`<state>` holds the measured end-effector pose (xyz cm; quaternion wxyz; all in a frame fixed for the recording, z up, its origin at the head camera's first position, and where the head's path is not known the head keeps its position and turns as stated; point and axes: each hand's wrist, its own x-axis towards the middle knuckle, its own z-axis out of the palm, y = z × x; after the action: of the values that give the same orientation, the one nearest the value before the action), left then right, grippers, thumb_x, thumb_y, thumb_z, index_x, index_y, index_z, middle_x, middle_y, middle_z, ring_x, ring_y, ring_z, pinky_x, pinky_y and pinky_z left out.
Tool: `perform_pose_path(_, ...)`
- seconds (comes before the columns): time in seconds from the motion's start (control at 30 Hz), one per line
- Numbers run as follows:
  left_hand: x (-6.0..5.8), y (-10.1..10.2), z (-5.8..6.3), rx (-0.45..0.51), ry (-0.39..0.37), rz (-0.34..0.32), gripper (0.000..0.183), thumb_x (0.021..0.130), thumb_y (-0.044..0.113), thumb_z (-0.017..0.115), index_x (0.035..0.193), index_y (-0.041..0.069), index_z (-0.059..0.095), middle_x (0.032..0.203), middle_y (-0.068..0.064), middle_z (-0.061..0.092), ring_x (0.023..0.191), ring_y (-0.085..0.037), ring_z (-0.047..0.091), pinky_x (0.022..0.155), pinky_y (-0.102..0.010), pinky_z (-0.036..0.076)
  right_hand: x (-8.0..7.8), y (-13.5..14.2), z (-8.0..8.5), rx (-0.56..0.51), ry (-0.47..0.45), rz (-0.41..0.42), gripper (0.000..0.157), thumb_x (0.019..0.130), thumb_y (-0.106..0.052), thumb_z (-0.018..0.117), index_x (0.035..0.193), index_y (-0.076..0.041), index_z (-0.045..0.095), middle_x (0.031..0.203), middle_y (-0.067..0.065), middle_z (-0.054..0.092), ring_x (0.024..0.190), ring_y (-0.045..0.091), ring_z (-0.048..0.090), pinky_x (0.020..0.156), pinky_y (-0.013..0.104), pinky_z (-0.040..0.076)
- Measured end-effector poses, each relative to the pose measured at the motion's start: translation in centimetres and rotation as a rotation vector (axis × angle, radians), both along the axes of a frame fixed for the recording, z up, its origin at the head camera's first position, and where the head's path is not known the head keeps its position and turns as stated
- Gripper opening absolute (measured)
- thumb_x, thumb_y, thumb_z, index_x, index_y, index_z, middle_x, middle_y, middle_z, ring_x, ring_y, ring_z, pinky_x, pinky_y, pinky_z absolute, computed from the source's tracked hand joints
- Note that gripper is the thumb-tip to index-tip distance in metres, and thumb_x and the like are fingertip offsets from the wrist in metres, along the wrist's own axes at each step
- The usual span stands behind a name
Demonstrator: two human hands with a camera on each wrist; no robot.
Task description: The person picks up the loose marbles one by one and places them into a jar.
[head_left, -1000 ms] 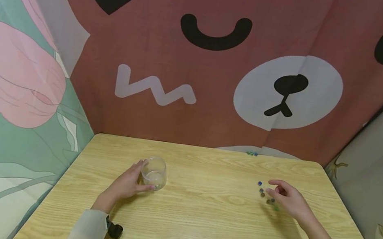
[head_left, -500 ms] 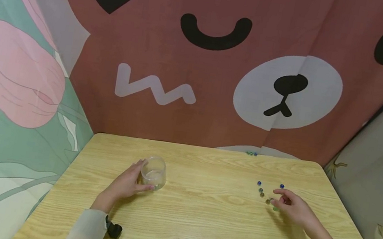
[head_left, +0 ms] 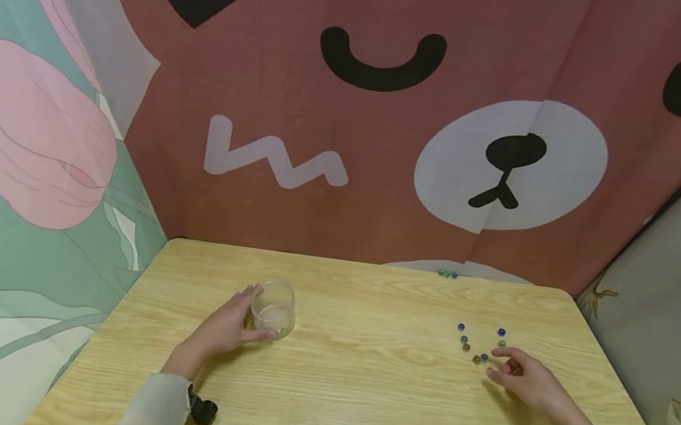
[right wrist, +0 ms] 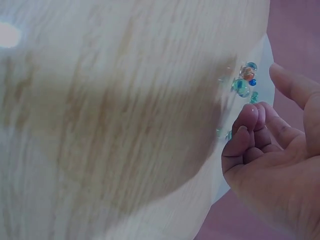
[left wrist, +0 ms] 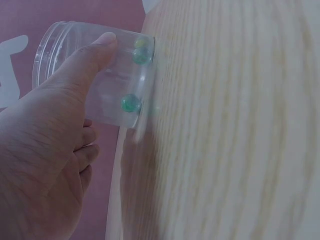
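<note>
My left hand (head_left: pixel 227 328) grips the side of a clear plastic jar (head_left: pixel 274 303) that stands on the table. Low inside it, the left wrist view shows a green marble (left wrist: pixel 131 103), another green marble (left wrist: pixel 141 55) and a yellow one (left wrist: pixel 140 43). Over at the right, my right hand (head_left: pixel 528 382) hovers low beside a curved row of marbles, thumb and index finger apart and the other fingers curled with nothing seen in them. The row includes a blue marble (head_left: pixel 461 327), an amber marble (head_left: pixel 476 359), another blue marble (head_left: pixel 502 332) and a green marble (head_left: pixel 502 344) near the index fingertip.
Several green and blue marbles (head_left: pixel 447 274) lie at the far edge of the wooden table (head_left: pixel 348 383). A printed brown bear curtain (head_left: pixel 374 210) hangs right behind that edge, with a tulip curtain (head_left: pixel 28 136) at the left.
My right hand has drawn back to the right and toward me, uncovering a blue marble and then a green one at the row's right side. The left hand and jar stay put.
</note>
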<state>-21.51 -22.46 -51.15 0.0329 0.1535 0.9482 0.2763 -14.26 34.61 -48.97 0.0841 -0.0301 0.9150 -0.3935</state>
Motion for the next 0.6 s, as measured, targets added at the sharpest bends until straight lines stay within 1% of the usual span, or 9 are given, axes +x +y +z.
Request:
perform_pose_path(0.17,-0.06,-0.08,-0.28,-0.002,0.002,0.002,0.109,0.084,0.061,0.075,0.161,0.005,0.021,0.164,-0.026,0.021,0.149,-0.05,0.022,0.117,-0.066,0.027,-0.02,0.03,-0.37,0.01,-0.02,-0.008,0.058,0.098,-0.027,0.069,0.138,0.01,0.049,0.093,0.007,0.057,0.075,0.014,0.049,0.06,0.026,0.042)
perform_pose_path(0.33,-0.11,-0.08,-0.2,-0.006,0.006,-0.001,0.111,0.084,0.062,0.075,0.161,0.005,0.021,0.163,-0.027,0.022,0.148,-0.051,0.022,0.116,-0.066,0.027,-0.06,0.0,-0.53,0.01,-0.01,-0.004,0.057,0.096,-0.026,0.071,0.137,0.009,0.051,0.091,0.006,0.057,0.073,0.012,0.048,0.06,0.025,0.041)
perform_pose_path(0.43,-0.11,-0.08,-0.12,-0.006,0.005,-0.003,0.111,0.084,0.062,0.075,0.161,0.004,0.021,0.163,-0.028,0.022,0.148,-0.051,0.022,0.117,-0.065,0.027,-0.06,0.11,-0.74,0.015,-0.016,0.003,0.056,0.097,-0.026,0.071,0.138,0.008,0.05,0.09,0.005,0.056,0.071,0.012,0.046,0.059,0.026,0.039)
perform_pose_path(0.6,-0.07,-0.06,-0.11,0.002,-0.001,-0.006,0.111,0.084,0.061,0.075,0.161,0.004,0.02,0.163,-0.028,0.021,0.149,-0.05,0.021,0.117,-0.065,0.026,-0.09,0.38,-1.04,0.005,-0.051,-0.002,0.057,0.098,-0.026,0.069,0.141,0.006,0.049,0.088,0.005,0.053,0.067,0.013,0.042,0.057,0.027,0.035)
